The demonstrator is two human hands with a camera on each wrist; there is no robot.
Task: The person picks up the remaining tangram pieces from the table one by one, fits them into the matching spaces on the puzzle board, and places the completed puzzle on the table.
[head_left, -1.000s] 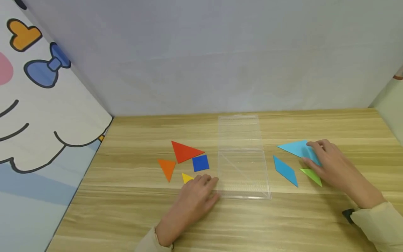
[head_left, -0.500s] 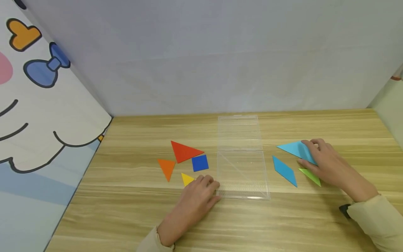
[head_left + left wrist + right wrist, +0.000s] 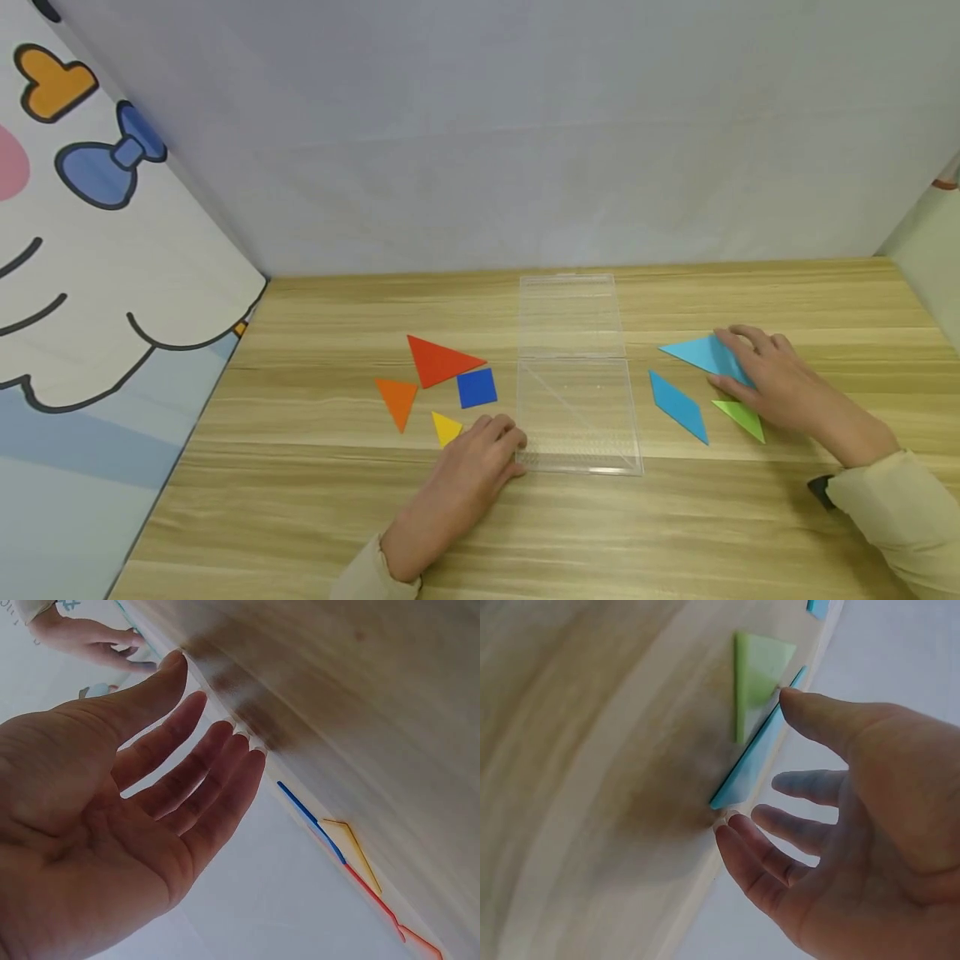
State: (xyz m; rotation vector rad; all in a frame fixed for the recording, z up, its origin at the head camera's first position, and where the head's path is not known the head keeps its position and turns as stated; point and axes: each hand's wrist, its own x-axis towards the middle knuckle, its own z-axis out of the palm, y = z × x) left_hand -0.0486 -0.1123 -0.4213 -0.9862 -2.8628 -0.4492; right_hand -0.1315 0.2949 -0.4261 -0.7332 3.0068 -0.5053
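A light blue triangle (image 3: 697, 352) lies flat under my right hand (image 3: 783, 387). In the right wrist view, the right thumb meets one edge of the light blue triangle (image 3: 754, 769) while curled fingertips reach its other end. Beside that thumb sits a green triangle (image 3: 744, 419); a blue parallelogram (image 3: 678, 407) is further left. My left hand (image 3: 472, 475) rests with loosely bent fingers at the left edge of a clear, hinged case (image 3: 577, 417). Nothing shows between thumb and fingers of the left hand (image 3: 142, 795). A yellow triangle (image 3: 446, 427) is partly hidden behind it.
Left of the case lie a red triangle (image 3: 442, 362), a dark blue square (image 3: 477, 388) and an orange triangle (image 3: 397, 402). All are on a wooden table (image 3: 600, 533). A pale wall covering (image 3: 525, 150) rises behind, with a cartoon-printed panel (image 3: 172, 292) at the left.
My right hand has moved slightly left over the light blue triangle, covering more of it. The left hand has shifted a little right, showing more of the yellow triangle.
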